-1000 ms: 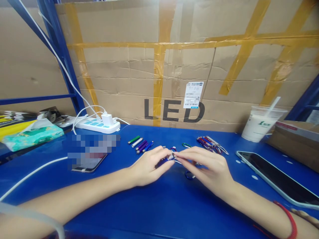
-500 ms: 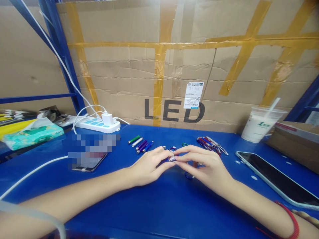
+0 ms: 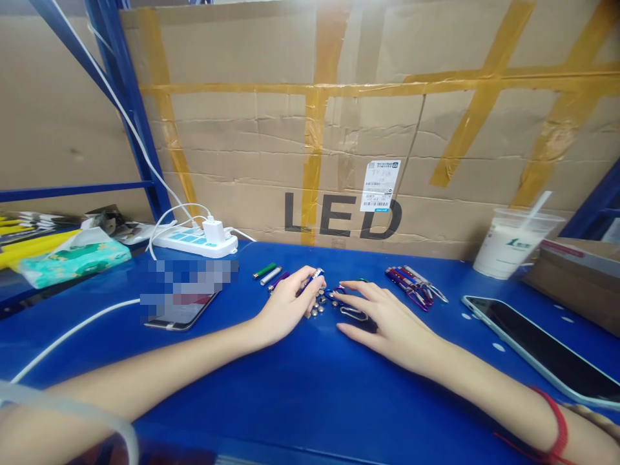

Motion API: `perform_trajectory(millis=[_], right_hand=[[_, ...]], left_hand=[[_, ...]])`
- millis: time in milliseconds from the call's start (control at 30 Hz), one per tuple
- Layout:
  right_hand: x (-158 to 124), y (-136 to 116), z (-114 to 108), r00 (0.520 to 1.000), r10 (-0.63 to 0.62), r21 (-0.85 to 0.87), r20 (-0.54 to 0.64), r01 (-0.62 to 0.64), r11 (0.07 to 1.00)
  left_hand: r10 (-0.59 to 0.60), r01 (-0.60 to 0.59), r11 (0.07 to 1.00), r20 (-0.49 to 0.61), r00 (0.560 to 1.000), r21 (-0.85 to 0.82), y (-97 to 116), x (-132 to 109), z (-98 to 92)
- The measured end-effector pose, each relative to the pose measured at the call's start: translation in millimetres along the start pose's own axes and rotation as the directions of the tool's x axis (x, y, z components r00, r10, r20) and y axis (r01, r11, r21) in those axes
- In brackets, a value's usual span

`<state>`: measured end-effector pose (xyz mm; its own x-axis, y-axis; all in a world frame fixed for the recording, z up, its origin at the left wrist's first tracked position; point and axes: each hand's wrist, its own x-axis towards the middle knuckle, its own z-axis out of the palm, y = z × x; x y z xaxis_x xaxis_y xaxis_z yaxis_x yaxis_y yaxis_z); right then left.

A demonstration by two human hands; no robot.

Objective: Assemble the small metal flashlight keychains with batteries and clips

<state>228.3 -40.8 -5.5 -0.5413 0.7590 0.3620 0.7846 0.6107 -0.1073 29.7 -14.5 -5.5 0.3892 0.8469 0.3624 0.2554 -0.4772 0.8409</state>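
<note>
My left hand pinches a small blue flashlight tube, its silver end tilted up and its lower part hidden by the fingers. Under those fingertips lies a cluster of small round silver pieces, too small to identify. My right hand is apart from the tube, fingers spread low over the table. Close to its fingertips lie a silver carabiner and a blue carabiner; a green one shows partly behind the hand. Green and silver tubes rest beyond my left hand, with a purple tube.
Several flashlights with carabiners lie in a bunch at the back right. Phones lie at left and right. A drink cup, a power strip and a tissue pack stand around. A cardboard box backs the blue table.
My hands have parted. The left has drawn back with the tube, its silver end now upward; the right has let go and opened lower down. Small silver pieces and carabiners are now uncovered.
</note>
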Motion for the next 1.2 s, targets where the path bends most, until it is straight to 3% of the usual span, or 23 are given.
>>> perform_trajectory(millis=[200,833,967,1100,1200], right_hand=[[0.0,-1.4,-1.2,0.999,-0.036,-0.049,-0.003,0.035,0.998],[1.9,3.1,2.5,0.999,-0.032,0.161,-0.038,0.038,0.986],[3.1,3.8,3.3,0.995,-0.090,0.149,-0.050,0.096,0.984],[3.4,-0.3,-0.9,0.976,-0.065,0.158,-0.208,0.099,0.982],[2.5,-5.2,-6.2,0.896,-0.056,0.192,-0.441,0.155,0.969]], left_hand=[[0.011,-0.010,1.000,0.017,1.000,-0.015,-1.0,-0.6,1.8],[0.133,-0.150,0.973,0.105,0.986,0.173,1.3,-2.5,0.8],[0.159,-0.183,0.956,0.117,0.980,0.231,3.5,-4.2,0.9],[0.193,-0.228,0.921,0.137,0.972,0.316,5.9,-5.8,0.3],[0.202,-0.256,0.894,0.179,0.963,0.368,4.4,-6.3,0.1]])
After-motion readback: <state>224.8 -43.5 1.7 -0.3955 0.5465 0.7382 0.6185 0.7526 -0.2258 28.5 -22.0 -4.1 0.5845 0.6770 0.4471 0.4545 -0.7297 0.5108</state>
